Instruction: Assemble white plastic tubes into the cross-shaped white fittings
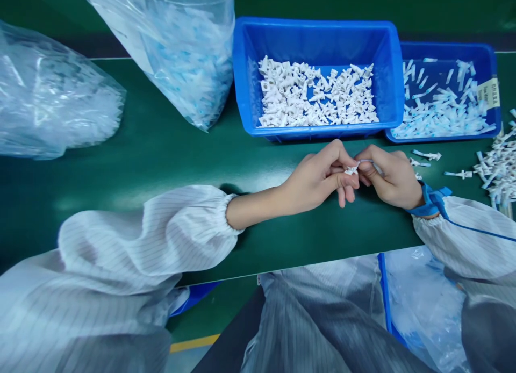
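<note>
Over the green table, my left hand (318,179) pinches a small white plastic fitting (351,170) between thumb and fingers. My right hand (391,177) meets it from the right, its thumb and forefinger closed on a thin pale tube (366,160) whose end is at the fitting. Whether the two parts are joined is hidden by the fingers. Behind my hands stands a deep blue bin (318,130) with many white fittings (290,93). A shallower blue tray (492,123) to its right holds pale tubes with light blue ends (447,112).
Joined white pieces (502,166) lie heaped at the right edge, with several loose ones (427,155) near my right hand. Two clear bags of parts stand at the back left, one of blue-tipped pieces (189,56), one whitish (60,99). Another bag (423,308) is below the table's front edge.
</note>
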